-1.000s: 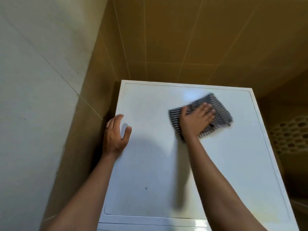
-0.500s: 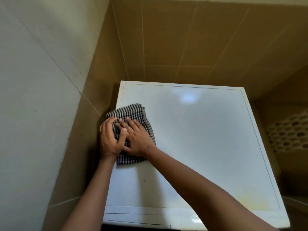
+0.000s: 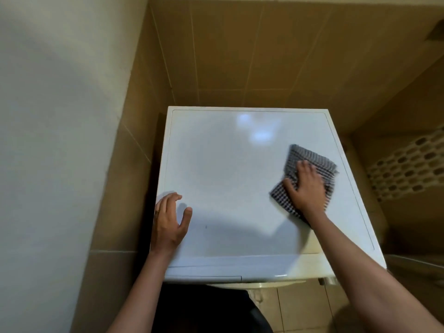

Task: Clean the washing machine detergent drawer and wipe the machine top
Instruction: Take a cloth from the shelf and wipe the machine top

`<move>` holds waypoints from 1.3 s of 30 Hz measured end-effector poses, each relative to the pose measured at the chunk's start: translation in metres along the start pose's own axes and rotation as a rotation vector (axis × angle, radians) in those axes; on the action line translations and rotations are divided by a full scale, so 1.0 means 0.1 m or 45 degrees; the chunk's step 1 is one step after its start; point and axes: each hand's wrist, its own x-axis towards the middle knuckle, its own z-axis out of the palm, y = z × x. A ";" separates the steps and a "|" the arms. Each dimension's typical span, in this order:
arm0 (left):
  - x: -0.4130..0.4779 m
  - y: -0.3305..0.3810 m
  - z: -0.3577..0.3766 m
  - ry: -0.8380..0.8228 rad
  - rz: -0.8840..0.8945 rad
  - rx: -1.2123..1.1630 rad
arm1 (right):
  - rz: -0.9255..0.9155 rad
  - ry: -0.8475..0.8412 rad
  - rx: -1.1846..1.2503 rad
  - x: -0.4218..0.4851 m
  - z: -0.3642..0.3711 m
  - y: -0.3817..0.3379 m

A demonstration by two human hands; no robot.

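Brown tiled walls close around the white machine top. Your right hand lies flat on the checkered cloth with the fingers spread. It presses the cloth down near the right edge of the top and does not pinch it. The cloth looks soft, light and folded, so on this glossy top it will probably slide easily and may bunch. Pressing on its middle with the palm seems the safest hold. Your left hand rests at the left edge of the top, fingers loose, holding nothing. You cannot see the detergent drawer.
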 end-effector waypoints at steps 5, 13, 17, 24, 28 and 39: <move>-0.34 0.02 -0.09 0.032 -0.072 -0.047 | 0.504 0.109 0.106 -0.71 0.08 0.03; -0.67 0.05 -0.23 0.074 -0.309 -0.138 | 0.257 -0.075 0.142 -1.51 0.42 -1.43; -0.70 0.04 -0.27 0.151 -0.359 -0.128 | -0.248 -0.245 0.092 -1.79 0.53 -2.20; -0.79 0.01 -0.26 0.082 -0.274 -0.012 | -1.087 -0.356 -0.152 -1.98 0.52 -2.01; -0.85 0.04 -0.20 -0.073 -0.160 0.300 | -1.155 -0.343 -0.148 -1.83 0.43 -1.46; -0.84 0.10 -0.16 -0.161 -0.164 0.454 | -0.202 -0.150 -0.116 -1.32 -0.06 0.61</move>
